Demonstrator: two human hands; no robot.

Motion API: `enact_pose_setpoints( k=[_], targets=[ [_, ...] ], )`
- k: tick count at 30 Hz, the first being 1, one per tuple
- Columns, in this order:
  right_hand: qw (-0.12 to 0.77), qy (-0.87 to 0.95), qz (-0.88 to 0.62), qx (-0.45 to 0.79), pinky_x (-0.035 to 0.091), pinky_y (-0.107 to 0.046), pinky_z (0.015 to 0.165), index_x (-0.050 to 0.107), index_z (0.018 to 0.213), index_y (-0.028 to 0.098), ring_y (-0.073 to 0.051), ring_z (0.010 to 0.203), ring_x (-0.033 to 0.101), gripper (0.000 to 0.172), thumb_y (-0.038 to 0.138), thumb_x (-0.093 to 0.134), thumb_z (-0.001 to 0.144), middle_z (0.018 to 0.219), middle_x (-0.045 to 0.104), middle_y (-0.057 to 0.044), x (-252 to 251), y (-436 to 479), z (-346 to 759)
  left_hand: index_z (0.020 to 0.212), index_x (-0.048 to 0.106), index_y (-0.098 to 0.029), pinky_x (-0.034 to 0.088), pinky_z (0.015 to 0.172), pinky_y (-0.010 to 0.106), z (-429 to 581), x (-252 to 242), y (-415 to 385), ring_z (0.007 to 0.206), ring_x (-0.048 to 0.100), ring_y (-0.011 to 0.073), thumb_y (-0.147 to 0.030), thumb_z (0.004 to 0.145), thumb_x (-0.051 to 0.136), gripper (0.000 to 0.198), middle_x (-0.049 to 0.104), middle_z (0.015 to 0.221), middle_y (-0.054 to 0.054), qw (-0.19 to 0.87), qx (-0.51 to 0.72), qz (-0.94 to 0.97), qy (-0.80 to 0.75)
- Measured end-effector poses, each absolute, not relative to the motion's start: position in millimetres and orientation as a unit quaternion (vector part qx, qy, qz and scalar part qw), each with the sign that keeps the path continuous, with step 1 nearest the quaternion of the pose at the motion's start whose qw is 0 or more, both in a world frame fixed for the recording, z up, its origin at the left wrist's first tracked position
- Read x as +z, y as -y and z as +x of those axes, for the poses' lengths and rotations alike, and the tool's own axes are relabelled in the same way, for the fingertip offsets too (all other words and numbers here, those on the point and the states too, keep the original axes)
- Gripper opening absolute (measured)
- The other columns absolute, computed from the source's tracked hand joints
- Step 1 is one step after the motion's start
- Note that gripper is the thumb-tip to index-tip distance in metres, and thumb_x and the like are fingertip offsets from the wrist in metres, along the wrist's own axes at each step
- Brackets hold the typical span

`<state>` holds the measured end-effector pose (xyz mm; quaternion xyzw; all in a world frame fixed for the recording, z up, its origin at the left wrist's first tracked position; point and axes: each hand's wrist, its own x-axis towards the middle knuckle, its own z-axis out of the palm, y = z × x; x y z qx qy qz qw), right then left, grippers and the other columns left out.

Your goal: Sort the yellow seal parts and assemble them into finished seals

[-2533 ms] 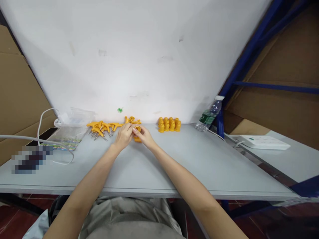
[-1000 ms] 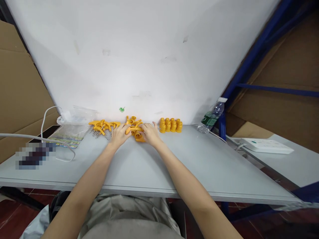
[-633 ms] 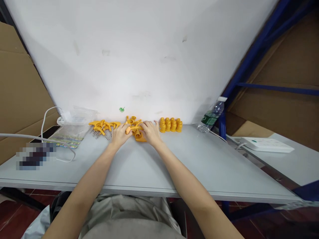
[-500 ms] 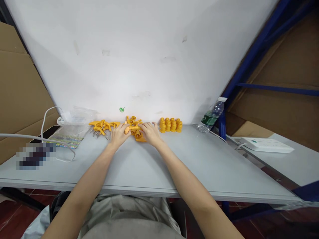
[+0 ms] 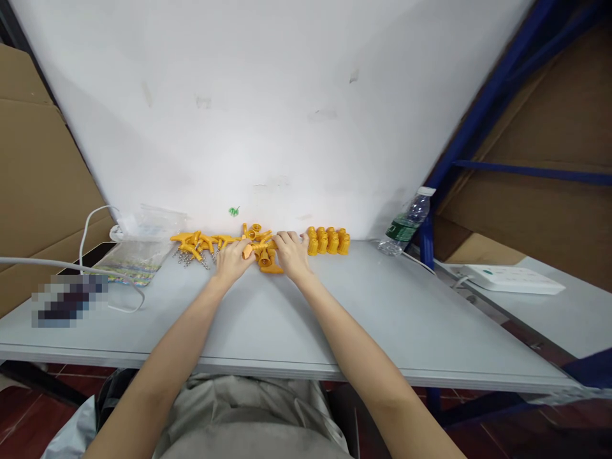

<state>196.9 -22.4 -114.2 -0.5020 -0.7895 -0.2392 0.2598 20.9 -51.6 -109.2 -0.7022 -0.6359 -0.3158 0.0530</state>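
Note:
My left hand (image 5: 232, 261) is closed around one end of a yellow plastic handle-like part (image 5: 261, 246), whose exact kind I cannot make out. At its other end, the bent fingers of my right hand (image 5: 292, 256) grip the same part, the fingertips partly hidden. Below and behind it lie loose yellow cup-shaped pieces (image 5: 264, 258) and another yellow handle (image 5: 271, 269). To the left of my left hand is a pile of yellow T-shaped handles (image 5: 194, 241) with small metal chains. Beyond my right hand, yellow caps (image 5: 327, 241) stand in neat rows.
A plastic bottle (image 5: 405, 226) leans at the back right, near a white power strip (image 5: 514, 279). On the left lie a clear bag (image 5: 131, 261) and a white cable (image 5: 115, 273). A white panel (image 5: 287, 127) rises behind the grey table (image 5: 382, 325).
Both hands have shifted slightly right with the yellow part between them. My right hand is now closer to the standing caps. The loose pieces and piles look the same.

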Motion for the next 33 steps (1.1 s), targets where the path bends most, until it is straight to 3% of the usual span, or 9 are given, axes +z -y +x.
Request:
enact_pose_setpoints(
  k=[9, 15, 18, 22, 28, 33],
  targets=[
    [0.277, 0.764, -0.525, -0.253, 0.025, -0.039, 0.085, 0.058, 0.102, 0.019, -0.026, 0.099, 0.047, 0.025, 0.004, 0.042, 0.089, 0.110, 0.063, -0.011, -114.4, 23.3, 197.9, 0.120, 0.065, -0.025, 0.046, 0.078, 0.030, 33.1, -100.8, 61.2, 0.091, 0.069, 0.0239, -0.028, 0.086, 0.053, 0.036, 0.074, 0.093, 0.007, 0.030, -0.273, -0.689, 0.670],
    [0.314, 0.686, -0.624, -0.206, 0.029, -0.038, 0.082, 0.058, 0.096, 0.017, -0.027, 0.099, 0.048, 0.020, 0.007, 0.042, 0.088, 0.104, 0.063, -0.014, -118.4, 6.4, 228.3, 0.114, 0.066, -0.023, 0.045, 0.078, 0.032, 10.5, -104.1, 48.8, 0.093, 0.068, 0.0272, -0.032, 0.086, 0.052, 0.032, 0.073, 0.093, 0.009, 0.020, -0.253, -0.646, 0.720],
    [0.368, 0.669, -0.631, -0.136, 0.034, -0.039, 0.081, 0.058, 0.102, 0.016, -0.029, 0.103, 0.049, 0.018, 0.018, 0.048, 0.087, 0.110, 0.061, -0.015, -126.9, -8.6, 248.2, 0.112, 0.065, -0.021, 0.045, 0.075, 0.033, -3.2, -111.3, 38.3, 0.088, 0.067, 0.0274, -0.031, 0.086, 0.051, 0.030, 0.072, 0.087, 0.009, 0.016, -0.302, -0.607, 0.735],
    [0.439, 0.656, -0.615, -0.004, 0.042, -0.039, 0.082, 0.054, 0.115, 0.015, -0.027, 0.099, 0.054, 0.034, 0.024, 0.052, 0.082, 0.111, 0.061, -0.016, -142.2, -26.4, 259.5, 0.101, 0.064, -0.018, 0.044, 0.071, 0.032, -13.9, -122.1, 24.9, 0.077, 0.065, 0.0246, -0.024, 0.081, 0.053, 0.023, 0.065, 0.071, 0.005, 0.004, -0.410, -0.572, 0.710],
    [0.417, 0.650, -0.628, 0.092, 0.044, -0.040, 0.091, 0.049, 0.124, 0.014, -0.028, 0.108, 0.057, 0.047, 0.015, 0.051, 0.077, 0.120, 0.059, -0.018, -162.8, -32.5, 254.3, 0.088, 0.059, -0.019, 0.043, 0.065, 0.028, -19.7, -131.2, 13.3, 0.055, 0.053, 0.0161, -0.016, 0.075, 0.051, 0.016, 0.041, 0.050, -0.008, -0.070, -0.547, -0.530, 0.644],
    [0.426, 0.608, -0.659, 0.120, 0.045, -0.040, 0.093, 0.046, 0.124, 0.013, -0.029, 0.109, 0.058, 0.046, 0.011, 0.049, 0.078, 0.120, 0.060, -0.019, -172.8, -33.4, 257.2, 0.088, 0.057, -0.020, 0.044, 0.064, 0.027, -21.2, -133.4, 9.1, 0.054, 0.053, 0.0133, -0.015, 0.075, 0.053, 0.015, 0.044, 0.054, -0.007, -0.154, -0.610, -0.482, 0.610]
  ],
)
